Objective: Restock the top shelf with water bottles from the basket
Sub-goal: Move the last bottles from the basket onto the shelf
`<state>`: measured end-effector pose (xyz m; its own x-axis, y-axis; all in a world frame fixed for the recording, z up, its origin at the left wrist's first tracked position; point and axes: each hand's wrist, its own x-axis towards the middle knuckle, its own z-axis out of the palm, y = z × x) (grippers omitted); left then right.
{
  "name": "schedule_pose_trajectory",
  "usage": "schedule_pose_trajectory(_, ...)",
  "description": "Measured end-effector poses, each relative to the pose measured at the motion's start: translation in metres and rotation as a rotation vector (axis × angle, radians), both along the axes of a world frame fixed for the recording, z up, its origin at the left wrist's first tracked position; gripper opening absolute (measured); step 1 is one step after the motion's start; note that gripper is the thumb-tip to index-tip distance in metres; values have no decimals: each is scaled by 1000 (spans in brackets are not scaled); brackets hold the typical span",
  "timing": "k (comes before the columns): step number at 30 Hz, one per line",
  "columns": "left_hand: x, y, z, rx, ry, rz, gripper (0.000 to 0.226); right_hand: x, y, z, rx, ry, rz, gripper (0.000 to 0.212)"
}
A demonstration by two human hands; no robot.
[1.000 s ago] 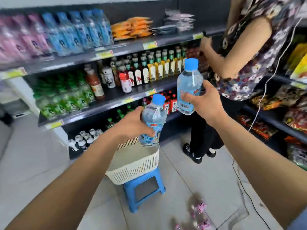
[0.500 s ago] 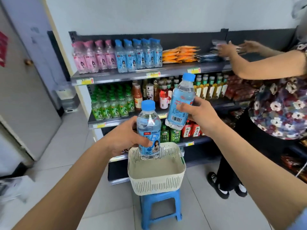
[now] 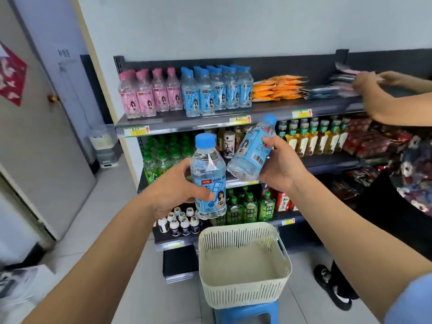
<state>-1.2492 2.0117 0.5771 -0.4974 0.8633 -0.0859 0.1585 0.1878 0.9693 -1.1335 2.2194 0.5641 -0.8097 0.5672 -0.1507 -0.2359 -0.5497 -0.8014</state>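
The left hand (image 3: 173, 190) is wrapped round an upright bottle (image 3: 208, 178) of water with a blue cap, held just above the basket (image 3: 243, 298). The right hand (image 3: 280, 169) is wrapped round a tilted bottle (image 3: 251, 150), also above the basket and a little higher, with its cap leaning up toward the shelves. The two bottles are close side by side; I cannot tell if they touch. The basket sits on a blue stool (image 3: 247, 314), and I see no bottles inside it, so these two look like the last ones. The top shelf (image 3: 187, 123) is high above the basket and behind it. A row of blue bottles (image 3: 217, 90) already stands there, with pink bottles (image 3: 149, 94) beside them. So I think much of the job is done. What is left is to lift both bottles up from above the basket and stand them with the blue ones. There is a bare strip of shelf in front of that row, so they may fit there. Another person's hand (image 3: 367, 83) reaches onto the top shelf, far to the right of the basket, near some flat packs (image 3: 322, 92).
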Motion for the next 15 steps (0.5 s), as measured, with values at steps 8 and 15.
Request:
schedule_pose_trajectory(8,-34,21,0,-4,0,40,64,-51,28,-3,22,-102,-20,18)
schedule_pose_trajectory(15,-53,60,5,-5,12,87,64,-92,87,16,38,-29,-13,29)
